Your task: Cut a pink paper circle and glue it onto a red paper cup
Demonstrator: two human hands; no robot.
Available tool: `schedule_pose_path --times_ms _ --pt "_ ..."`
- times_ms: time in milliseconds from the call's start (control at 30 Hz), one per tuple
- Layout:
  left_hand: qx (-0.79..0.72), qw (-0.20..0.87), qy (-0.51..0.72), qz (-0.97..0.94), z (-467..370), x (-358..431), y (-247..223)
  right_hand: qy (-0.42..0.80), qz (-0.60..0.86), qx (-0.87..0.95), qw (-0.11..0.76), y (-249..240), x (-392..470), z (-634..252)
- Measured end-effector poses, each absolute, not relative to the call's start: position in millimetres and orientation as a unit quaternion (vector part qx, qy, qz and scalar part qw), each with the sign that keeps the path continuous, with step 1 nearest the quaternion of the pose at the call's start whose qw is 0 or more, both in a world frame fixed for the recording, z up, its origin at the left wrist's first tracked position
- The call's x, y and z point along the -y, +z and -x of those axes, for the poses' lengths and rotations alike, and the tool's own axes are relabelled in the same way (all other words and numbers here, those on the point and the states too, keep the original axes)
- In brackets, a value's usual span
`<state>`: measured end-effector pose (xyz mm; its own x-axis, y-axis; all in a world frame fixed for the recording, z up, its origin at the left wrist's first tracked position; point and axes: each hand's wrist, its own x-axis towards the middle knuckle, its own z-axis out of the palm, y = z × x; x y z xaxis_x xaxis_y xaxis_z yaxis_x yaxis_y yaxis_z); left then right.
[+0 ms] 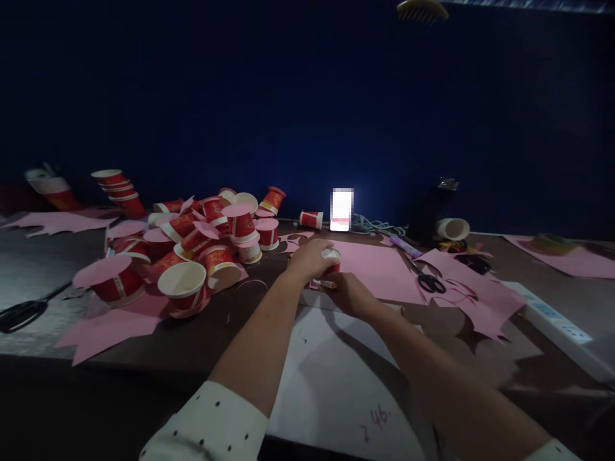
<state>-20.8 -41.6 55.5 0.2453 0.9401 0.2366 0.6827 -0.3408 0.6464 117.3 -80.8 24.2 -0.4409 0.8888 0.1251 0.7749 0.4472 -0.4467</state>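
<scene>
Near the middle of the table, my left hand [310, 259] is closed round a small red paper cup [332, 258], whose pale end faces up. My right hand [352, 293] is beside the cup's lower right side, its fingers bent around a pen-like stick [328, 283] with an orange part. Under and behind the hands lies a pink paper sheet [379, 269]. A large white sheet [336, 371] with handwritten marks extends toward me below my forearms.
Red cups with pink paper discs [192, 240] are heaped at left, near stacked cups [120, 192]. Black scissors [430, 282] lie on pink scraps at right, beside a power strip [552, 320]. A lit phone [341, 211] stands at the back; more scissors [24, 314] lie far left.
</scene>
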Motion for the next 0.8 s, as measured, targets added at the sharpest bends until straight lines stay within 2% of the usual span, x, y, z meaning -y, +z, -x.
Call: schedule_pose_path --times_ms 800 --pt "-0.537 0.222 0.317 -0.750 20 45 57 0.183 0.526 0.818 0.146 34 88 -158"
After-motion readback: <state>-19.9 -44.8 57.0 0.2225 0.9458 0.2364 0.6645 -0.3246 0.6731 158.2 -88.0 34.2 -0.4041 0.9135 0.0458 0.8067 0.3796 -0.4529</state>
